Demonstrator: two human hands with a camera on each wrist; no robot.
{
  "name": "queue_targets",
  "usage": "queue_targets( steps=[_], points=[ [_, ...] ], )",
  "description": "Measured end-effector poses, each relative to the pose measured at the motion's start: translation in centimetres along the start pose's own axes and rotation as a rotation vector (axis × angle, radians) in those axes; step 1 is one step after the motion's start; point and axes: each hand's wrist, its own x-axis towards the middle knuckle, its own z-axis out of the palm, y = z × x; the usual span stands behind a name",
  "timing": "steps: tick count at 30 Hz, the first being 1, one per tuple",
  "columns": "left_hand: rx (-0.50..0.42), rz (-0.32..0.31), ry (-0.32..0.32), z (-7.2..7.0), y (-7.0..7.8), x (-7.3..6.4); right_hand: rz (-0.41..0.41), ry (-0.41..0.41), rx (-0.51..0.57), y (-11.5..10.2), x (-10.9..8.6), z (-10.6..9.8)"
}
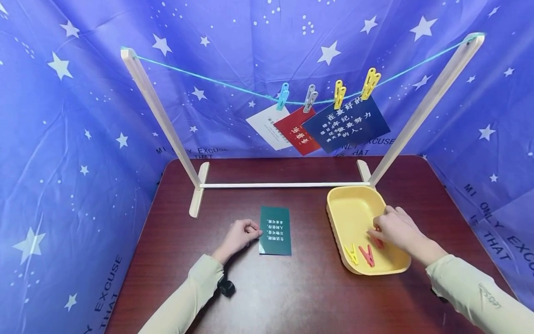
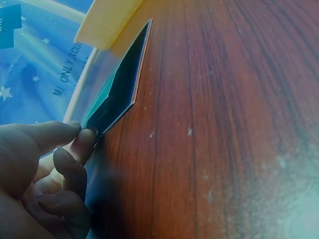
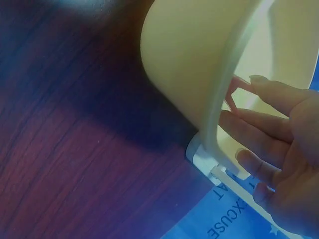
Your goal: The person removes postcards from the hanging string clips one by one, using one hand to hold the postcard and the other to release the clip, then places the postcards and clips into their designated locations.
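Note:
A dark green card with white writing is at the middle of the table. My left hand pinches its left edge between thumb and forefinger; in the left wrist view the card stands out from the fingertips. My right hand reaches into the yellow tray and pinches a red clothespin. The right wrist view shows that clothespin between thumb and fingers, partly behind the tray's rim. Beside it in the tray lie a yellow clothespin and another red clothespin.
Behind the hands stands a wooden frame with a sagging teal string. White, red and navy cards hang from it by blue, grey and yellow clothespins. A starry blue curtain surrounds the table.

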Motion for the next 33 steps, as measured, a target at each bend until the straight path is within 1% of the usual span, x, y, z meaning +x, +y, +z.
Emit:
queue_targets(
  steps=[1, 3, 5, 9, 12, 16, 22, 29, 33],
  points=[
    [0.008, 0.005, 0.001, 0.0, 0.0, 0.0, -0.012, -0.001, -0.013, -0.1, 0.0, 0.0],
    [0.012, -0.006, 0.001, 0.0, 0.0, 0.0, -0.032, -0.012, -0.028, -0.3, -0.1, 0.1],
    [0.014, -0.007, 0.004, 0.0, 0.0, 0.1, -0.034, -0.035, -0.03, -0.5, -0.1, 0.1],
    [0.006, -0.012, 0.006, 0.0, 0.1, 0.1, 0.011, -0.106, -0.01, -1.0, -0.2, 0.0],
    [0.01, -0.012, 0.007, 0.0, 0.2, 0.0, 0.045, -0.138, -0.023, -1.3, -0.2, 0.0],
    [0.019, -0.014, 0.006, 0.0, 0.4, -0.3, 0.059, -0.153, -0.044, -1.4, -0.3, 0.2],
    [0.011, -0.052, 0.004, 0.0, 0.3, -0.4, 0.06, -0.172, -0.04, -1.5, -0.5, 0.4],
    [0.006, -0.033, 0.005, -0.1, 0.1, -0.5, 0.083, -0.216, -0.048, -1.5, -0.4, 0.4],
    [0.02, -0.044, 0.001, -0.2, 0.1, -0.4, 0.091, -0.228, -0.046, -1.5, -0.2, 0.4]
  ],
)
